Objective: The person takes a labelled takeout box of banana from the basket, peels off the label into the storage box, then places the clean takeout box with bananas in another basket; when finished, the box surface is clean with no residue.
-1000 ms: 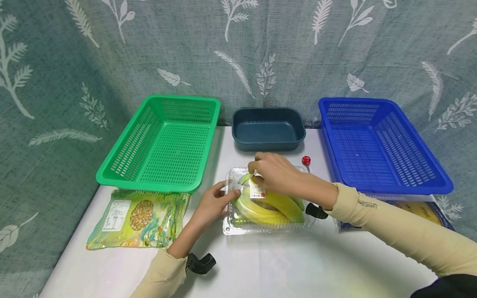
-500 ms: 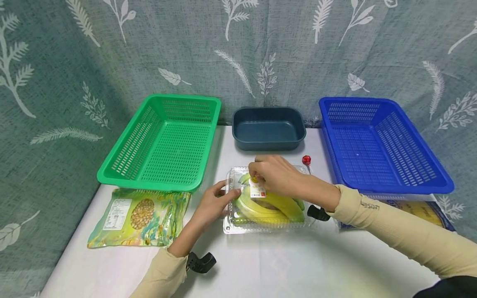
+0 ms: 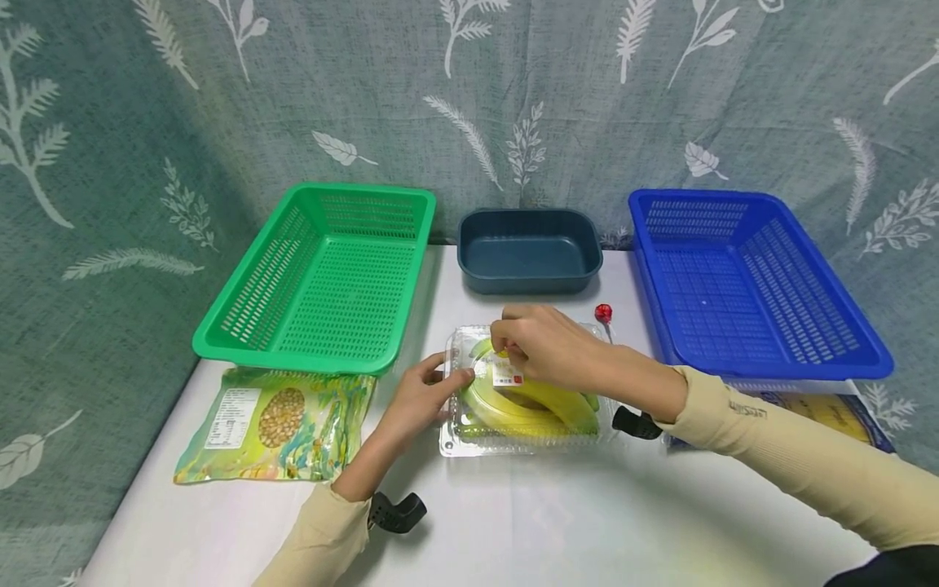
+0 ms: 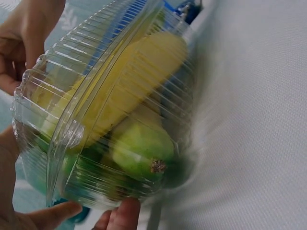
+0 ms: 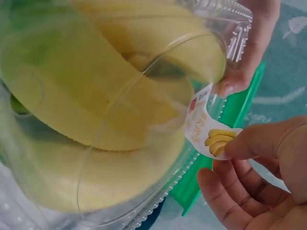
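A clear plastic clamshell box (image 3: 458,436) of bananas (image 3: 579,408) lies on the white table in the head view. My left hand (image 3: 420,401) grips its left edge, with the thumb on the lid and the fingers at the side. Over the lid, my right hand (image 3: 546,346) pinches the upper end of a white sticker label (image 5: 199,127) between thumb and index finger. In the right wrist view the label, printed with bananas, curls up off the lid at the pinched end. Its other end lies against the plastic. The left wrist view shows green banana tips (image 4: 141,148) through the box wall.
A green basket (image 3: 315,359) stands at the left, a blue basket (image 3: 785,371) at the right, and a dark teal bin (image 3: 530,281) between them. Near the box lies a red-wrapped lollipop (image 3: 603,313). A green bag (image 3: 315,440) and a partly hidden package (image 3: 829,414) lie in front of the baskets.
My right wrist and forearm have shifted slightly to the right, the fingers still pinching the label. Less of the label's white face shows from above. My left hand and the box stay put.
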Tool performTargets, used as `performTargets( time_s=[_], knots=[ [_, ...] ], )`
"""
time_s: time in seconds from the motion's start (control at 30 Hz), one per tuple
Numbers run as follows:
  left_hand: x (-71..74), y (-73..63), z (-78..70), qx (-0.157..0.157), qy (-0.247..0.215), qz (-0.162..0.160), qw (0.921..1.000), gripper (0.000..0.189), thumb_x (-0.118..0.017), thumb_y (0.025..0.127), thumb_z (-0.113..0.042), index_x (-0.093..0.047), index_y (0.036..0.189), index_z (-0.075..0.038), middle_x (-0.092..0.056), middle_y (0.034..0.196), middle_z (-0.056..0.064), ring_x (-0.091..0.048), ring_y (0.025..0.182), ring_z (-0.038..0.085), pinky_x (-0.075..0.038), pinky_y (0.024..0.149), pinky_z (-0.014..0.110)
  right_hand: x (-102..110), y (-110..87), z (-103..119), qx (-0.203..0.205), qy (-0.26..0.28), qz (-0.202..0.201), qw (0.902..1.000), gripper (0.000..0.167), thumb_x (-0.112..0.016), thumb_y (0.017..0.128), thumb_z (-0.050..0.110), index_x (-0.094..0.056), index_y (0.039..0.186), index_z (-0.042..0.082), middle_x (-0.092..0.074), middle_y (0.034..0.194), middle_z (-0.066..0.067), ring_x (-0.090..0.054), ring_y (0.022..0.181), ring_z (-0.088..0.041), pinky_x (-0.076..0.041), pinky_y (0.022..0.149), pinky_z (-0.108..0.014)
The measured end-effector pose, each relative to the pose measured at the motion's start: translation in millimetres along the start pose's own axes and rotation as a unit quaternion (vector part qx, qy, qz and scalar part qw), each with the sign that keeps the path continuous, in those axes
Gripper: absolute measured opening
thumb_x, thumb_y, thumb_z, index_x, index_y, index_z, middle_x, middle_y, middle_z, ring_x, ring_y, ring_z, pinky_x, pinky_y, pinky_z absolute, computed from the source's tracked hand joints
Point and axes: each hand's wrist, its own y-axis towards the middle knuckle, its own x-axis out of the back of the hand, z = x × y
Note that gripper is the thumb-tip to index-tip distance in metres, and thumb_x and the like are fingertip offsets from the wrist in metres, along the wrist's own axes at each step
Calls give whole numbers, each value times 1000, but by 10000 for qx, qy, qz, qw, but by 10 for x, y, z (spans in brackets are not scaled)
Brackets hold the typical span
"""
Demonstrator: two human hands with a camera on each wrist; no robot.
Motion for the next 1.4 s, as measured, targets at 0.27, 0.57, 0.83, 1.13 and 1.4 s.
performTargets(
  time_s=[0.27,0.57,0.83,1.13,1.4],
  knots=[
    [5,1,-14,23,-3,-20,10000,58,-75,88,-32,-57,140,-14,-59,112,18,-62,91,25,-60,69,35,84,-103,71,83,158,-106,9998,21,-66,83,-11,-70,90,9,-62,86,2,-54,67,-11,-51,63,-20],
    [5,-6,-9,27,-5,-19,10000,57,-76,87,-33,-59,139,-16,-60,112,18,-62,91,25,-60,69,35,252,-149,103,238,299,-364,9986,20,-69,83,-10,-70,88,10,-63,87,3,-60,76,-11,-53,68,-24],
    [1,-34,-51,36,83,44,9999,64,-74,90,-34,-51,144,-9,-56,118,20,-61,92,25,-59,67,33,344,-232,115,143,268,-377,9988,20,-69,84,-9,-71,89,11,-64,88,4,-60,76,-10,-53,67,-23],
    [-8,-285,-297,-770,1400,-481,9860,83,-71,91,-35,-26,155,-7,-46,141,22,-50,127,38,-49,97,53,444,-427,136,383,183,-730,9964,24,-69,82,-13,-70,89,10,-63,89,3,-59,73,-8,-52,61,-23],
    [69,-534,-873,-2100,1892,-703,9566,63,-72,91,-25,-46,147,-12,-58,133,8,-58,120,25,-56,88,41,592,-572,142,419,13,-961,9945,27,-70,82,-14,-70,91,12,-61,90,4,-59,76,-7,-53,63,-26]
  ],
)
